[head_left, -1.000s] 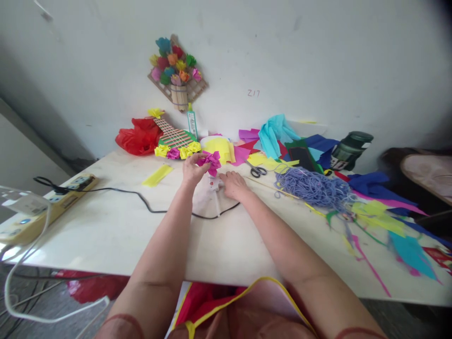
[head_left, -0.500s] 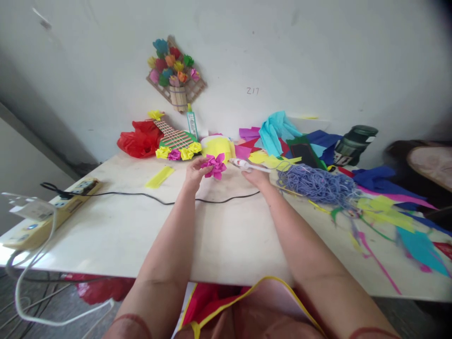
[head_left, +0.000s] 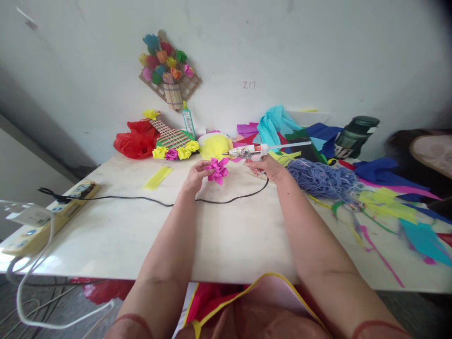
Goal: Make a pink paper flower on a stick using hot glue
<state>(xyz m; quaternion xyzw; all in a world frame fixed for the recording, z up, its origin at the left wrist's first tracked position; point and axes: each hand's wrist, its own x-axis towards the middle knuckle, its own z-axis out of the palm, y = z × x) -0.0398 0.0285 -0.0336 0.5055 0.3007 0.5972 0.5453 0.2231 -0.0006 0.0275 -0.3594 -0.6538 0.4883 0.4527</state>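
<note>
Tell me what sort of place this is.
Probably a craft workspace: the right hand holds a glue gun, the left hand a pink flower, and a tangle of purplish cord lies on the table.

My left hand (head_left: 198, 176) and right hand (head_left: 270, 169) are bare, and so are my left forearm (head_left: 167, 245) and right forearm (head_left: 314, 240), up to sleeves that show only at the bottom of the view. The left sleeve (head_left: 131, 330) and right sleeve (head_left: 381, 332) are reddish brown, each finished with a darker, rust-red curved hem. Across my front I wear brown cloth (head_left: 243, 325), softly creased. Over it sits something apron-like in bright red (head_left: 206, 300), with a pale, pinkish-white face (head_left: 270, 288) where it curls, narrow yellow edging (head_left: 271, 274) along its curve, and a small yellow knot (head_left: 197, 326).
</note>
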